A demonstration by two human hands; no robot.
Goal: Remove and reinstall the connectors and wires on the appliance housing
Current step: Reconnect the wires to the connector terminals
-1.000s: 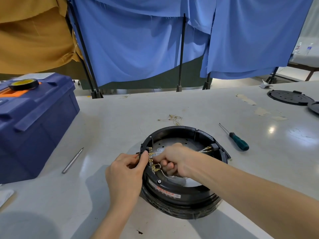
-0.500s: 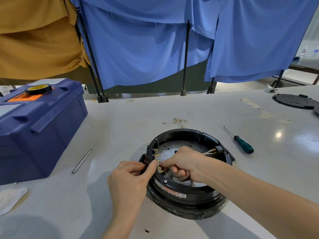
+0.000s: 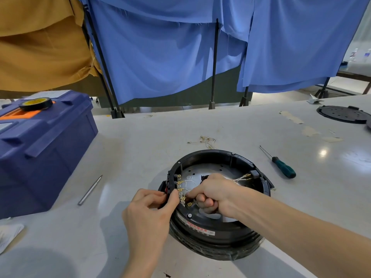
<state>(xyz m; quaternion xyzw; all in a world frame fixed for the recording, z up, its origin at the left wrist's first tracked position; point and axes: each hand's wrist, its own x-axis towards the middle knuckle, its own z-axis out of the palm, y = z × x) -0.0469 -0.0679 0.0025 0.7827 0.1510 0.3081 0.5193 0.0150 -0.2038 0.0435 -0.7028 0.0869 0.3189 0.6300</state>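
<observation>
A round black appliance housing (image 3: 216,157) lies open side up on the grey table (image 3: 140,153). A black terminal block (image 3: 172,180) with a row of brass spade terminals (image 3: 180,186) sits on its left rim. My left hand (image 3: 149,209) pinches the lower end of that block from outside. My right hand (image 3: 212,192) is fisted inside the housing, its fingertips closed on a brass wire connector (image 3: 189,203) beside the terminals. White wires (image 3: 242,178) run to a small black connector (image 3: 254,174) on the right rim.
A loose bundle of wires (image 3: 206,140) lies behind the housing. A green-handled screwdriver (image 3: 281,165) is to the right, a metal rod (image 3: 90,190) to the left. A blue toolbox (image 3: 40,145) with a tape roll (image 3: 36,103) stands far left. Black round covers (image 3: 341,114) lie far right.
The view has shifted slightly. Both hands stay at the terminal block; my right hand has edged down along the terminal row with the connector.
</observation>
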